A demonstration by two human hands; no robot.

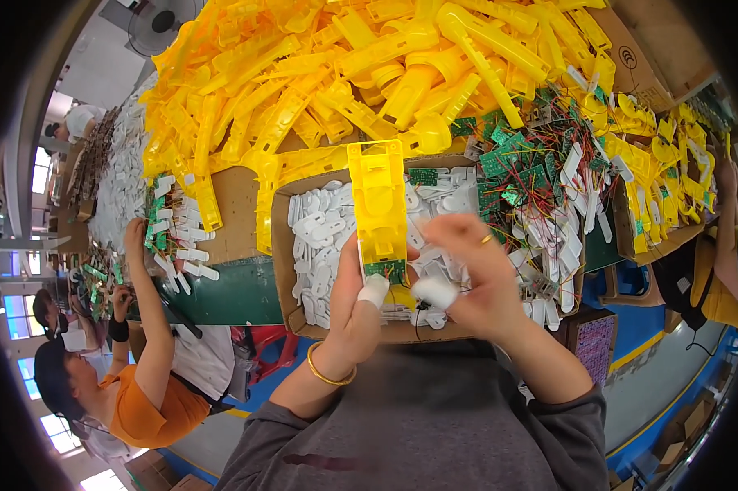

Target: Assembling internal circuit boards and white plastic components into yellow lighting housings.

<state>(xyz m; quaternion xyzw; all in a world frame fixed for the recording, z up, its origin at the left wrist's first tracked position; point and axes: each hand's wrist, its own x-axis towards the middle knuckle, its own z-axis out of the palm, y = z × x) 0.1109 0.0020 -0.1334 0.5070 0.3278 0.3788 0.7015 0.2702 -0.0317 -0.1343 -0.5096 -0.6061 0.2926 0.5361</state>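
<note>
My left hand [356, 315] grips the lower end of a long yellow plastic housing [379, 192], held over a carton of white parts. A small green circuit board [385, 268] sits in the housing's near end, under my left thumb, which wears a white finger cover. Beside that end, my right hand [487, 282] has its thumb and fingers apart and is slightly blurred. Its thumb also has a white cover. A small black piece with a thin dark wire [422, 306] shows just below the right thumb tip; what it joins is hidden.
The carton [283, 237] of white plastic parts [320, 217] lies beneath my hands. Yellow housings [303, 90] are heaped beyond it. Wired circuit boards [520, 164] pile up at right. A co-worker in orange [152, 409] handles boards at left; another person's arm [726, 204] shows far right.
</note>
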